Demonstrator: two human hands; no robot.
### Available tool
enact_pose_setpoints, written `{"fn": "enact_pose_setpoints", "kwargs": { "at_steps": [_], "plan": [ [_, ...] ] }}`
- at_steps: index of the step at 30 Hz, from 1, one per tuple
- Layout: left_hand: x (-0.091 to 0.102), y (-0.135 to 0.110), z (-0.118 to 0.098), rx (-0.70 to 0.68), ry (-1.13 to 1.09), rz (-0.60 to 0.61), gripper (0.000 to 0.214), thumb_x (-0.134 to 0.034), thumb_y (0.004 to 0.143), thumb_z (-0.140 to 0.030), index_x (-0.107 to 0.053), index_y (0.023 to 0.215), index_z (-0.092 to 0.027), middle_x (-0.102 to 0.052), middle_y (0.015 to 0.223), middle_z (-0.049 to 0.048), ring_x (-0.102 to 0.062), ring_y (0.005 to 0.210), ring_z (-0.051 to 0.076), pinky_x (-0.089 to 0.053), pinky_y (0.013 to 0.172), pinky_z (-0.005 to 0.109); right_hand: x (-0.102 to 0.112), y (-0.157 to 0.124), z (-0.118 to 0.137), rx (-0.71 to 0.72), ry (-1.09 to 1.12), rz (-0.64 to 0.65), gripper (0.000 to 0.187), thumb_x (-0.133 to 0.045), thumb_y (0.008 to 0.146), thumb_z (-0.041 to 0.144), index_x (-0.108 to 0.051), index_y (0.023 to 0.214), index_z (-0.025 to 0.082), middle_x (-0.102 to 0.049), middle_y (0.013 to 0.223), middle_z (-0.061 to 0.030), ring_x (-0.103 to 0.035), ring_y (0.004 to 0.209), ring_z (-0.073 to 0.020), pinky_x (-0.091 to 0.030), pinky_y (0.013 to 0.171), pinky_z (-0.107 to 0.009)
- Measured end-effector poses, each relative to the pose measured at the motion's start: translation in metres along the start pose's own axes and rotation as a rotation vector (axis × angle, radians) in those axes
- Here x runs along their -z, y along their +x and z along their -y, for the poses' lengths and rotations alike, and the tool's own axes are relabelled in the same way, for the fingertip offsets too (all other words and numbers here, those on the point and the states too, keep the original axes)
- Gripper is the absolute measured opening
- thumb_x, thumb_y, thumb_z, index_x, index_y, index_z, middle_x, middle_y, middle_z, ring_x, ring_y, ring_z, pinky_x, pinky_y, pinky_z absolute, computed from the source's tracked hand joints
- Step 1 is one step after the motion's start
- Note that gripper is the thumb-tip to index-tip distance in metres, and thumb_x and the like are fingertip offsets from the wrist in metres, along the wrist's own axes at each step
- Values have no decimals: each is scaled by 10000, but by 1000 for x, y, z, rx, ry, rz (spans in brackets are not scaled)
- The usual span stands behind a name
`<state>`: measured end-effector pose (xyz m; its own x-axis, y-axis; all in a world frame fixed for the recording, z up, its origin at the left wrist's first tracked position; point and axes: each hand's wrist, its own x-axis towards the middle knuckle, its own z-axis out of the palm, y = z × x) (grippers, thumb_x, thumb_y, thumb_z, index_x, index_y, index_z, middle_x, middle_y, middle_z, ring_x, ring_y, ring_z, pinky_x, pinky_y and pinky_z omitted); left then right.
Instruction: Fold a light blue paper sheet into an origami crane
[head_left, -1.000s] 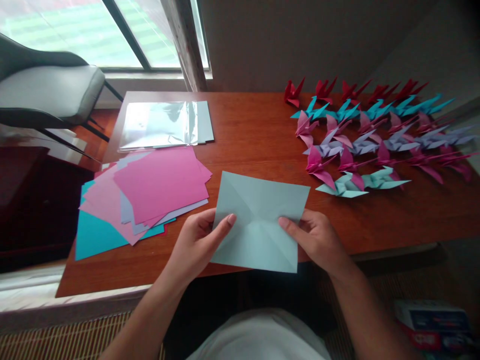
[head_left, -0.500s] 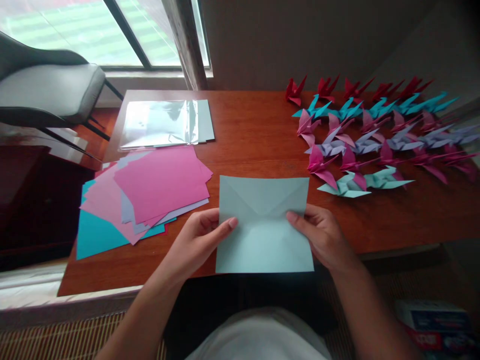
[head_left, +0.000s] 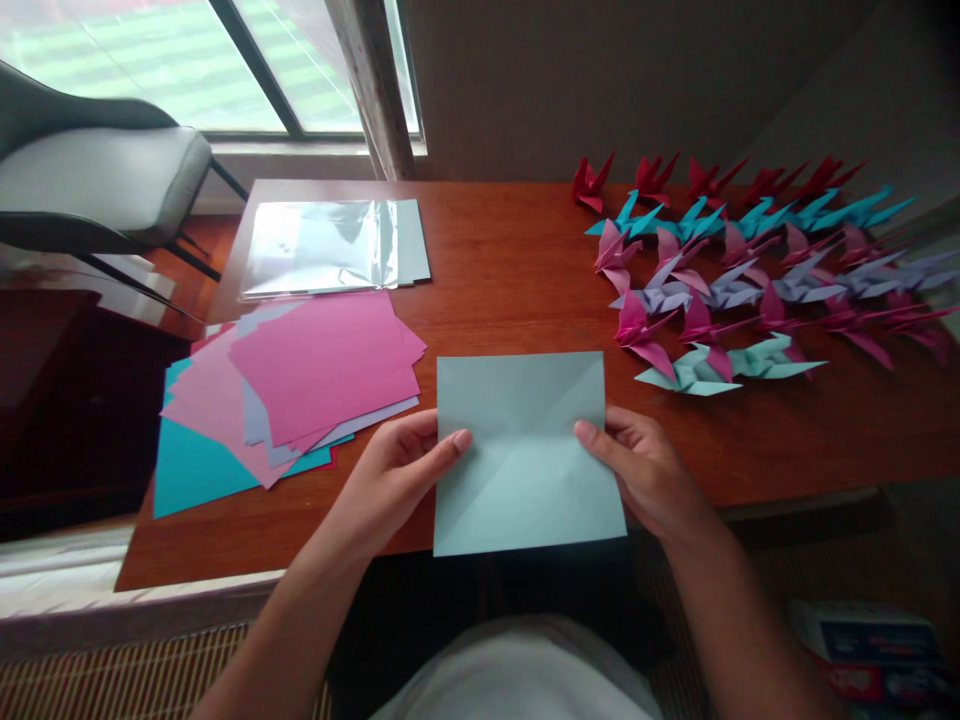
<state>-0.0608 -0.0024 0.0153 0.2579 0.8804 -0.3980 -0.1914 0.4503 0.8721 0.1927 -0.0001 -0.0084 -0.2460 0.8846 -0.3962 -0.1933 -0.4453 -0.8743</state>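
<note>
A pale mint-green sheet of paper [head_left: 525,470] is spread between my two hands at the table's front edge, with faint diagonal creases crossing near its middle. My left hand [head_left: 409,465] pinches its left side, thumb on top and the other fingers underneath. On the right side, my right hand [head_left: 637,460] grips it the same way, thumb lying on the surface. The sheet's near edge reaches past the table over my lap. Fingertips under the paper are hidden.
Rows of folded paper cranes [head_left: 697,295] in several colours fill the table's right side. Loose coloured sheets [head_left: 322,370] lie fanned out at left, below a clear plastic packet [head_left: 322,248] of paper. A chair [head_left: 105,180] stands by the window beyond the wooden table [head_left: 495,260].
The mint sheet has tilted and flattened a little between my hands; its near edge now slants and the creases look fainter. Both hands have barely shifted.
</note>
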Motion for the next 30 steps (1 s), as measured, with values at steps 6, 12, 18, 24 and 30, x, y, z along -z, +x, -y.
{"fn": "enact_pose_setpoints", "kwargs": {
  "at_steps": [6,12,18,24,30],
  "plan": [
    [-4,0,4,-59,11,-58,328,-804,805,-337,-755,1090,-183,-769,908,67,-706,779,193,-548,666,241,0,3,-2,101,-143,-51,201,-708,891,436,-755,894,240,-683,804,4,-608,710,-150,-499,652,-257],
    [-2,-5,4,-257,343,-192,139,-746,838,-315,-766,822,-178,-642,710,7,-570,658,128,-466,586,203,6,-4,13,220,-508,-191,341,-744,847,463,-660,649,198,-555,635,23,-513,620,-123,-406,564,-235],
    [2,-18,-4,-379,712,-185,283,-656,902,-240,-658,628,-172,-486,489,-55,-404,452,67,-326,433,187,6,-21,36,153,-657,-134,494,-689,886,473,-575,500,187,-472,440,39,-408,427,-78,-292,422,-226],
    [3,-27,-16,-534,672,-195,247,-645,864,-118,-803,991,-257,-812,885,-9,-747,734,144,-562,672,191,-1,-27,39,229,-406,-137,355,-735,820,557,-817,954,239,-763,684,-38,-658,535,-162,-480,454,-246],
    [7,-23,-10,-676,676,-212,345,-632,901,-123,-797,1072,-375,-812,983,-26,-766,816,164,-590,733,229,8,-18,31,509,-522,-165,91,-746,860,345,-821,909,360,-814,907,-7,-766,770,-231,-621,728,-347]
  ]
}}
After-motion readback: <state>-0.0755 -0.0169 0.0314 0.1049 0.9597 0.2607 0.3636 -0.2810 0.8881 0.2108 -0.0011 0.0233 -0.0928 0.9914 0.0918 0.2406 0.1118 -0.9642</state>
